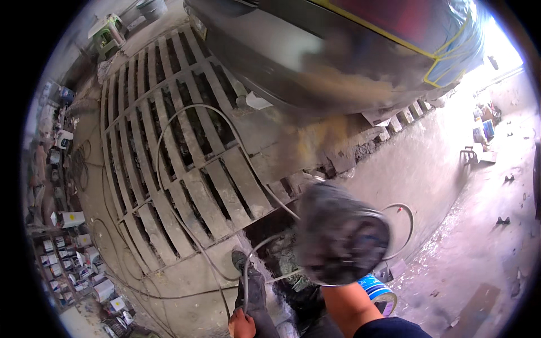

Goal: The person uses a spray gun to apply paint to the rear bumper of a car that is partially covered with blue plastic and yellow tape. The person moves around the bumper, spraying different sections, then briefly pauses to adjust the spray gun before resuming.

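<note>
Your left hand [242,325] is curled around a grey hose [246,281]; a blurred dark object [344,236] hides your right hand, so I cannot tell its grip.

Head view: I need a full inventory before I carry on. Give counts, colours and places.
Vehicle body: one, dark grey with tan patch, top centre
Tape: several strips, yellow, on vehicle body
Plastic sheet: count unclear, pale blue, top right
Slatted grating: sections, grey, left of centre
Hose: count unclear, grey, looping over grating
Round object: one, dark, blurred, right of centre
Can: one, blue and white, lower right
Stool: one, green, top left
Bucket: one, grey, top left
Boxes: many, mostly white, lower left
Small objects: several, black, right floor
Shoe: one visible, dark, lower centre
Left hand: one, bare, bottom edge, on hose
Right forearm: one, bare, dark sleeve, lower right; hand hidden
</note>
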Available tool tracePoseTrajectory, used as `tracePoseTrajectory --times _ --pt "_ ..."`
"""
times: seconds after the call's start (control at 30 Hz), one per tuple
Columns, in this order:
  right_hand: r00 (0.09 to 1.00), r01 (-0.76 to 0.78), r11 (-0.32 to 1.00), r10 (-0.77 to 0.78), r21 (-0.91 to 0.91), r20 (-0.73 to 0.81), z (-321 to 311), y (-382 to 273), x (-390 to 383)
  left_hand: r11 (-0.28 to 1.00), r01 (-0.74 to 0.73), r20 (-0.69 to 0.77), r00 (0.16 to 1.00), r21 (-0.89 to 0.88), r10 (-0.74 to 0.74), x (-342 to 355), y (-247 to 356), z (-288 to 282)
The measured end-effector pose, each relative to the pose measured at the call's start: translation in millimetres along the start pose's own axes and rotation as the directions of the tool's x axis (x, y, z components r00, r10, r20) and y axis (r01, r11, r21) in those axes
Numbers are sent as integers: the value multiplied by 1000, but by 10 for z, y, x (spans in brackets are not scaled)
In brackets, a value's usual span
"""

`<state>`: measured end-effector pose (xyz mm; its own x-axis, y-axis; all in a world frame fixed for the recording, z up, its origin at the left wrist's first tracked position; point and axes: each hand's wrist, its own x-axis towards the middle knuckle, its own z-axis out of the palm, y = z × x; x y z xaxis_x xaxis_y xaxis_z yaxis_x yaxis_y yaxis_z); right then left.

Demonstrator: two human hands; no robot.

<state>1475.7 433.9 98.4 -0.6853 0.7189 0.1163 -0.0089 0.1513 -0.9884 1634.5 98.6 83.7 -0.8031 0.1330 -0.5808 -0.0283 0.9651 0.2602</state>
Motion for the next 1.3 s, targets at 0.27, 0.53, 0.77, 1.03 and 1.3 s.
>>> tracePoseTrajectory --times 0.27,0.53,0.77,1.03,1.3 --pt "934 -204 977 176 -60 -312 -499 -51 -488 971 186 -27 981 -148 -192 141 -331 -262" --pt "934 -295 931 329 -214 142 529 -454 -228 918 330 -140 921 -218 -364 102 -1547 -377" --pt "936 -340 918 351 205 -18 364 -430 -91 933 285 -278 898 -220 -340 -257 -1841 -417" --pt "876 -325 896 406 302 -262 -1039 -308 -83 968 245 -26 969 53 -244 -856 -1266 104" --pt "949 -280 916 218 286 228 -955 -469 158 712 644 340 760 -281 -553 -1155 -1407 361"
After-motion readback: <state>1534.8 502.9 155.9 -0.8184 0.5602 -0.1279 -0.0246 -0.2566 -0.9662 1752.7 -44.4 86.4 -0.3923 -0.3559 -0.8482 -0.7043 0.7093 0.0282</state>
